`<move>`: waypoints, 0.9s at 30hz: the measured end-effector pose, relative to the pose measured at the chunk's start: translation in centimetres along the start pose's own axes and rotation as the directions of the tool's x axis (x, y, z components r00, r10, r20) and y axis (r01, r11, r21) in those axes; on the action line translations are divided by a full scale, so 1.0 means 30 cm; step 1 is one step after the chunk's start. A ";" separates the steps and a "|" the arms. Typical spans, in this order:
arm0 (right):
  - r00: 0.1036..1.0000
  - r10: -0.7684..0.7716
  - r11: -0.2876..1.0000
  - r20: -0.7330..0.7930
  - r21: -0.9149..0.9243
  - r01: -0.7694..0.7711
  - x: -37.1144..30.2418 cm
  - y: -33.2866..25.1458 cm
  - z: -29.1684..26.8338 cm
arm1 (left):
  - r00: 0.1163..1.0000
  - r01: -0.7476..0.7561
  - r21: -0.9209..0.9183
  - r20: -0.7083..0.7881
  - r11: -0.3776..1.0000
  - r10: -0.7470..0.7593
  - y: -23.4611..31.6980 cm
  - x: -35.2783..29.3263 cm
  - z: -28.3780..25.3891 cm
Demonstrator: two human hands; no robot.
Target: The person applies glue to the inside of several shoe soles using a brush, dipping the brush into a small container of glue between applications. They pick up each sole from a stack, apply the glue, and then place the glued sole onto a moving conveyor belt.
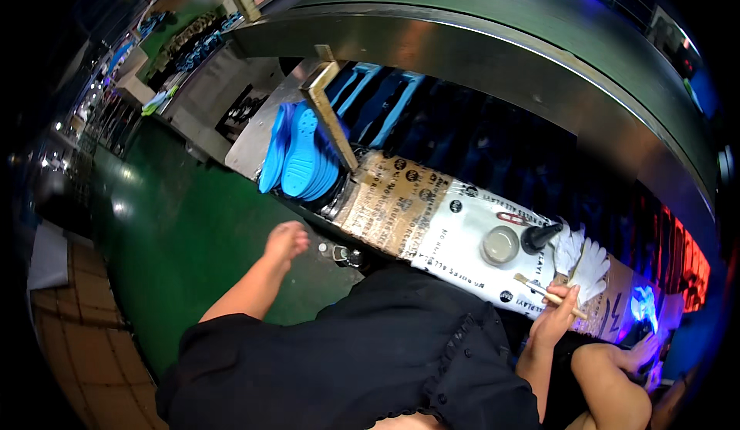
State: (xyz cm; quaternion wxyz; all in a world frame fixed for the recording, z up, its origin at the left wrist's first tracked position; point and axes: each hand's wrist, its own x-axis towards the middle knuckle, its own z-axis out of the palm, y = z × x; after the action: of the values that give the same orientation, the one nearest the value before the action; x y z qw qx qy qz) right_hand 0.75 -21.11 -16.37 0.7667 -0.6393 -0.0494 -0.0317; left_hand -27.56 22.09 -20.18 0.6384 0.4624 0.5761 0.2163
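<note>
Brush (534, 286) slanting bristles-left in right hand (558, 311) | cup (499, 260) just beyond bristles, right's way nearer | left hand (287, 241) half-curled, can't tell if empty

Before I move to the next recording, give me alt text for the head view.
A person's right hand holds a wooden-handled brush over a wrapped ledge, near a round container with pale contents, a black nozzle bottle and white gloves. The left hand, fingers curled, is over the green floor, near a stack of blue shoe soles.
</note>
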 end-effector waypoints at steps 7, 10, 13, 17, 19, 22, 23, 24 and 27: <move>0.721 -0.304 0.882 0.622 -0.103 0.460 0.102 -0.106 0.412 | 0.923 -0.340 0.010 -0.191 0.940 0.335 0.221 0.306 -0.230; 0.629 -0.033 0.941 0.777 -0.188 0.282 0.062 -0.146 0.640 | 0.957 -0.277 0.003 -0.088 0.961 0.276 0.283 0.489 -0.271; 0.423 -0.055 0.814 0.905 -0.205 0.544 0.041 -0.076 0.827 | 0.950 -0.211 -0.103 0.214 0.972 0.229 0.305 0.668 -0.299; 0.302 0.085 0.748 0.950 -0.261 0.610 -0.028 0.055 1.037 | 0.825 -0.149 -0.101 0.536 0.984 0.180 0.355 0.753 -0.247; 0.238 0.239 0.781 0.941 -0.332 0.528 -0.069 0.111 1.143 | 0.748 -0.130 -0.080 0.647 0.988 0.151 0.371 0.780 -0.235; 0.225 0.388 0.798 0.894 -0.448 0.402 -0.123 0.262 1.256 | 0.735 -0.127 0.003 0.672 0.992 0.092 0.409 0.830 -0.176; 0.207 0.407 0.815 0.890 -0.456 0.357 -0.139 0.331 1.289 | 0.731 -0.157 -0.004 0.672 0.988 0.119 0.422 0.834 -0.166; 0.153 0.506 0.780 0.849 -0.526 0.339 -0.159 0.344 1.336 | 0.755 -0.141 0.015 0.649 0.990 0.098 0.426 0.850 -0.170; 0.237 0.579 0.784 0.780 -0.613 0.100 -0.220 0.339 1.429 | 0.812 -0.151 0.051 0.576 0.987 0.094 0.416 0.886 -0.133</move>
State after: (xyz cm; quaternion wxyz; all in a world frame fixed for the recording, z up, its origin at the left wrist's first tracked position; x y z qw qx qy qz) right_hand -6.18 22.80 -19.46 0.3552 -0.7142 -0.3795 0.4688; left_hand -21.62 50.94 -23.56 0.7437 0.5718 0.3369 0.0809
